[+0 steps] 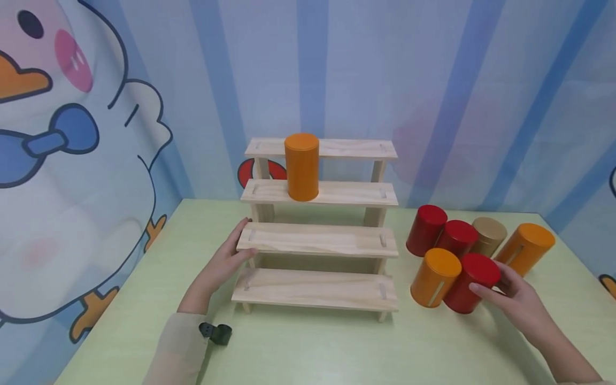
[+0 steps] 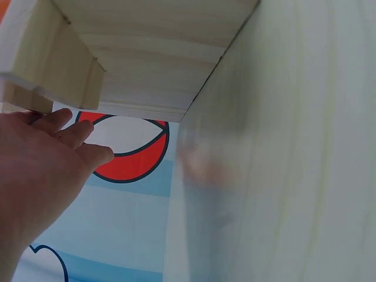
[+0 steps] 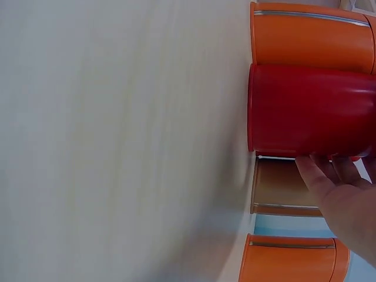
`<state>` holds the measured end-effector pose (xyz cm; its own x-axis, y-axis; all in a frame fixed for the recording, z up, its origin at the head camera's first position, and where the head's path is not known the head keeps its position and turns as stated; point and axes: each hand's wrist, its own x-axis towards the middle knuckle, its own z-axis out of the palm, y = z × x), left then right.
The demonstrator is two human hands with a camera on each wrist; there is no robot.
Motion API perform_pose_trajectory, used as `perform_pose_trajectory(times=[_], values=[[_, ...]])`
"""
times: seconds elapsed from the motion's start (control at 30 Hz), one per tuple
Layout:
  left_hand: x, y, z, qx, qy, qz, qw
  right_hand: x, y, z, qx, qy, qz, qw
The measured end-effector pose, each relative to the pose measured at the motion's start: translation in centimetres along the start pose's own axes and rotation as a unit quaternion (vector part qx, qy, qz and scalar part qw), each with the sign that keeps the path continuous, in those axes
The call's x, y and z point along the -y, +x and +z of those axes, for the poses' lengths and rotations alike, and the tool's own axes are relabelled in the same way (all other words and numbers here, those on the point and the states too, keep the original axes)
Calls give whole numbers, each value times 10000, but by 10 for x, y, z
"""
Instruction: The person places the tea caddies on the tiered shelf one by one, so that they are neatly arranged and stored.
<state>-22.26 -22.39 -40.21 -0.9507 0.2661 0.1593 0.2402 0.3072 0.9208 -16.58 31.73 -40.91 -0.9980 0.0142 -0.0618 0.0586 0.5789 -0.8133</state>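
Head: left hand (image 1: 223,267) is gripping the wooden rack (image 1: 315,289) at its left end; right hand (image 1: 522,305) is holding a red canister (image 1: 467,289), lower right. The adjacent orange canister (image 1: 433,278) is showing a pale strip, possibly a label.

Left wrist: rack is occupying upper left.

Right wrist: fingertips are touching red canister, upper right.
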Motion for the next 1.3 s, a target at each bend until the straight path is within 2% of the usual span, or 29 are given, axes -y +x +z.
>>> perform_pose_trajectory(times=[0.3, 0.67, 1.0, 1.13, 1.3], values=[[0, -1, 0, 10, -3, -24, 10000, -2, 0, -3, -195, -168, -164, 9995], [-1, 1, -1, 11, 21, -19, 10000, 3, -1, -20, -536, -66, -488, 9973], [0, 0, -1, 19, 42, -37, 10000, 24, -5, -39, -1116, -38, -972, 9890], [1, 0, -1, 30, 59, -14, 10000, 33, -5, -46, -1212, 24, -1233, 9849], [1, 0, -1, 39, 69, 11, 10000, 49, -4, -53, -1365, -83, -1307, 9819]])
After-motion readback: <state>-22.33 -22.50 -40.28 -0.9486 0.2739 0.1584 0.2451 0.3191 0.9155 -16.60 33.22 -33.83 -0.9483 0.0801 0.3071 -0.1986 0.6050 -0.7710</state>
